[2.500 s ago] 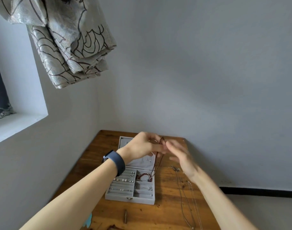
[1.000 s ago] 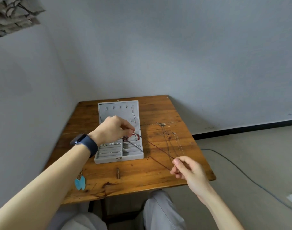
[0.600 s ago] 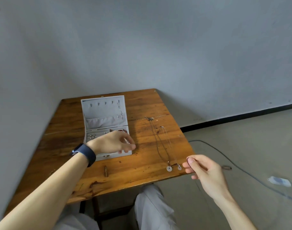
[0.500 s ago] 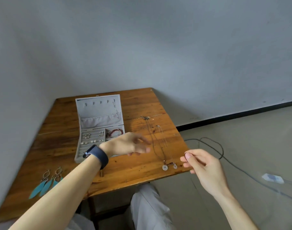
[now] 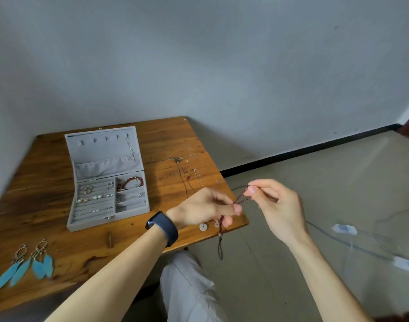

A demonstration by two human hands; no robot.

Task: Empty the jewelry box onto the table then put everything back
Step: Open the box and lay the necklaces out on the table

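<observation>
An open grey jewelry box [image 5: 106,219] sits on the wooden table [image 5: 171,145], with rings, pearls and red bracelets [image 5: 130,182] in its compartments. Over the table's right front corner both hands hold a thin dark red beaded necklace [image 5: 239,198]. My right hand [image 5: 275,205] pinches its upper loop. My left hand [image 5: 206,209] grips it lower down, and the tail hangs below the table edge. Two thin chain necklaces [image 5: 189,182] with round pendants lie on the table behind my left hand.
Two turquoise feather earrings [image 5: 24,266] lie at the front left of the table. A small brown piece [image 5: 110,239] rests in front of the box. Cables and a white adapter [image 5: 344,229] lie on the floor at right. My knee [image 5: 187,282] is below the table edge.
The red necklace has come out of the box to the right. My left hand left the box and moved right to grip the necklace beside my right hand.
</observation>
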